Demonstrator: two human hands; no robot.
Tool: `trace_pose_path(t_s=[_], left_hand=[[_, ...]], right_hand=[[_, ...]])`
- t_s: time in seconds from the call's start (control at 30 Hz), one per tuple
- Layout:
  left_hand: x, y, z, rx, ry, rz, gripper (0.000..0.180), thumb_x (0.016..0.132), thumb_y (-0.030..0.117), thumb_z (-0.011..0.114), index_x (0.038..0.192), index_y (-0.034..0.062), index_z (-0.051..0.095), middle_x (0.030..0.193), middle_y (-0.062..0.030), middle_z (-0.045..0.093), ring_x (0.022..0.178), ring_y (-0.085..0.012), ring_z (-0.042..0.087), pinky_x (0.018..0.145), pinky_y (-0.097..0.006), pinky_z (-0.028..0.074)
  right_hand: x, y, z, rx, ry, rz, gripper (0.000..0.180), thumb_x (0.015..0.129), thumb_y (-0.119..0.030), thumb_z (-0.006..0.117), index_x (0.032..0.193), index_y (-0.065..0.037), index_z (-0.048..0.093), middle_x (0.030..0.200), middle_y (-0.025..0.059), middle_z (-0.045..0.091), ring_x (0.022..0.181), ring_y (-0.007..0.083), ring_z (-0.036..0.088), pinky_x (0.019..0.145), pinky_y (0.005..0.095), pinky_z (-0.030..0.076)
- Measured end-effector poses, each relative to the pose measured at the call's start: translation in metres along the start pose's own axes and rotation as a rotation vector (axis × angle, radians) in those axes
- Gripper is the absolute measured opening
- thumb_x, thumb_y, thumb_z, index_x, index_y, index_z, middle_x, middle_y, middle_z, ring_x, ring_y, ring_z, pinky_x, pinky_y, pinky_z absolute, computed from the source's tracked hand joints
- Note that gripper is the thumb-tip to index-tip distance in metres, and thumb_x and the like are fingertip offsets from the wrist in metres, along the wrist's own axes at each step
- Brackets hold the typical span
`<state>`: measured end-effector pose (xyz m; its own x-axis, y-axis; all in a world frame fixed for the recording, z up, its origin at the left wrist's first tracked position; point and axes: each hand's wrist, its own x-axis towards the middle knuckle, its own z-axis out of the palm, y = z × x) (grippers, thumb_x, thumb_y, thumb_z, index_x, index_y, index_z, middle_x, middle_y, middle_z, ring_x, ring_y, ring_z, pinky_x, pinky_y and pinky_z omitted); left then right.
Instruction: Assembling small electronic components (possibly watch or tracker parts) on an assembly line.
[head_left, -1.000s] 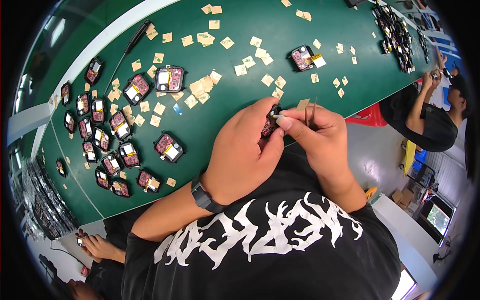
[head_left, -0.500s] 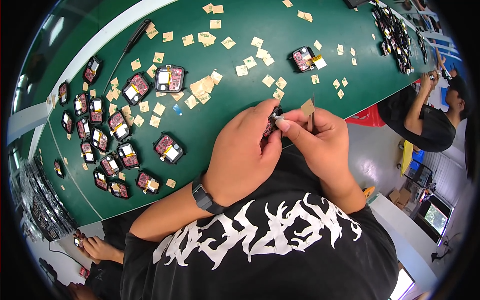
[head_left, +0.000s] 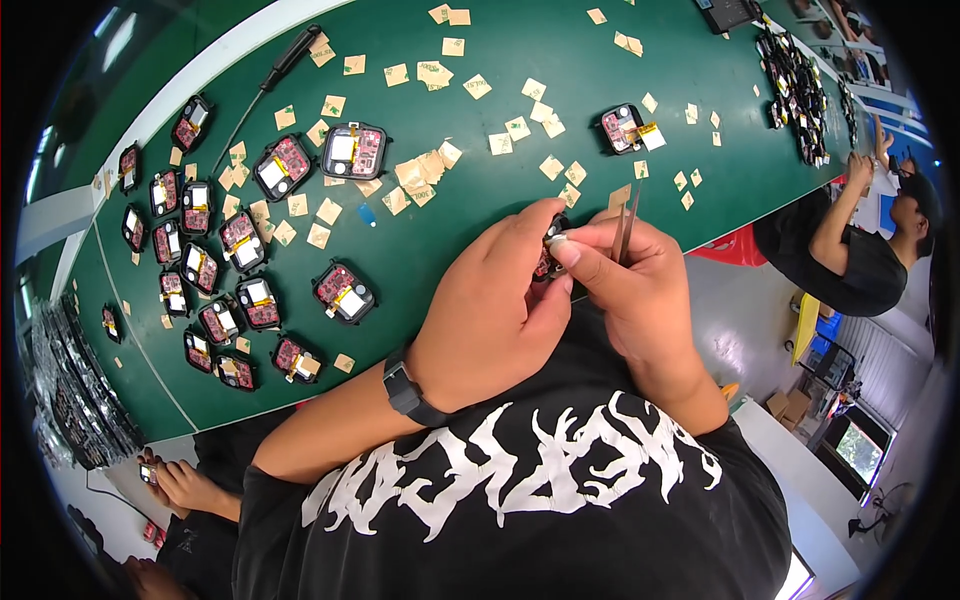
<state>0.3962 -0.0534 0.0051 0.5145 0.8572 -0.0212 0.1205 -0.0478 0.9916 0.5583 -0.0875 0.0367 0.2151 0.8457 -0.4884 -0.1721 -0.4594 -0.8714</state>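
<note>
My left hand (head_left: 488, 305) is closed around a small black watch case (head_left: 545, 264) with a red circuit board inside, held just off the table's near edge. My fingers cover most of the case. Tweezers (head_left: 629, 222) are held in my right hand (head_left: 640, 290), their points sticking up past the fingers. A tan paper square (head_left: 619, 197) shows beside the tweezers, close to my right fingers. The right thumb and forefinger meet at the case's edge; something small and pale shows there, too small to name.
The green table (head_left: 420, 290) carries several open watch cases (head_left: 240, 240) on the left and scattered tan paper squares (head_left: 415, 175). One watch case (head_left: 622, 130) lies ahead. A screwdriver (head_left: 285, 65) lies far left. Black parts (head_left: 797, 95) are heaped far right, near another person (head_left: 840, 235).
My view has shifted slightly, so the table things sit a little differently. The tweezers now show two separate points, and the paper square sits lower beside them. Both hands keep their hold.
</note>
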Motion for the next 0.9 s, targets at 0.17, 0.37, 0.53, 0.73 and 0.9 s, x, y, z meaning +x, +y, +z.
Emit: trace_pose_path(t_s=[0.17,0.37,0.53,0.73,0.9], left_hand=[[-0.002,0.001,-0.008,-0.091,-0.043,0.006,0.047,0.090,-0.003,0.061,0.137,-0.0027,0.051,0.110,-0.0132,0.062,0.080,-0.0118,0.060,0.066,-0.025,0.051],[-0.002,-0.001,-0.009,-0.158,-0.086,0.062,0.046,0.092,-0.005,0.057,0.137,-0.0043,0.050,0.104,-0.0106,0.063,0.073,-0.0103,0.057,0.064,-0.023,0.047],[0.003,0.009,-0.015,-0.467,-0.174,-0.345,0.037,0.098,0.007,0.058,0.134,-0.0025,0.054,0.094,-0.0076,0.065,0.074,-0.0114,0.059,0.065,-0.025,0.048],[0.005,0.004,-0.014,-0.655,-0.034,-0.327,0.032,0.100,0.007,0.057,0.132,-0.0006,0.057,0.092,-0.0048,0.068,0.068,-0.0033,0.052,0.059,-0.019,0.043],[-0.004,0.007,-0.022,-0.639,-0.036,-0.281,0.025,0.099,0.004,0.059,0.124,0.0000,0.061,0.085,-0.0042,0.065,0.064,-0.0034,0.051,0.056,-0.018,0.040]], right_hand=[[0.009,0.001,-0.004,0.045,-0.003,0.037,0.022,0.083,0.004,0.079,0.091,-0.003,0.059,0.077,-0.0027,0.056,0.071,0.0049,0.057,0.061,0.0194,0.046],[0.013,-0.010,-0.012,0.082,-0.120,0.152,0.026,0.080,0.005,0.081,0.092,-0.004,0.059,0.079,-0.0027,0.055,0.069,0.0037,0.053,0.061,0.0177,0.045],[0.014,-0.007,-0.015,0.064,-0.177,0.114,0.023,0.082,0.002,0.079,0.094,-0.003,0.060,0.080,-0.0022,0.057,0.070,0.0037,0.053,0.060,0.0180,0.045],[0.003,-0.017,-0.031,0.035,-0.055,0.001,0.011,0.096,-0.014,0.069,0.097,-0.004,0.065,0.078,-0.0039,0.059,0.067,0.0028,0.051,0.058,0.0184,0.038],[0.026,-0.012,-0.055,-0.520,0.307,-0.618,0.017,0.087,-0.003,0.076,0.102,-0.001,0.068,0.085,0.0001,0.058,0.064,0.0040,0.046,0.056,0.0208,0.037]])
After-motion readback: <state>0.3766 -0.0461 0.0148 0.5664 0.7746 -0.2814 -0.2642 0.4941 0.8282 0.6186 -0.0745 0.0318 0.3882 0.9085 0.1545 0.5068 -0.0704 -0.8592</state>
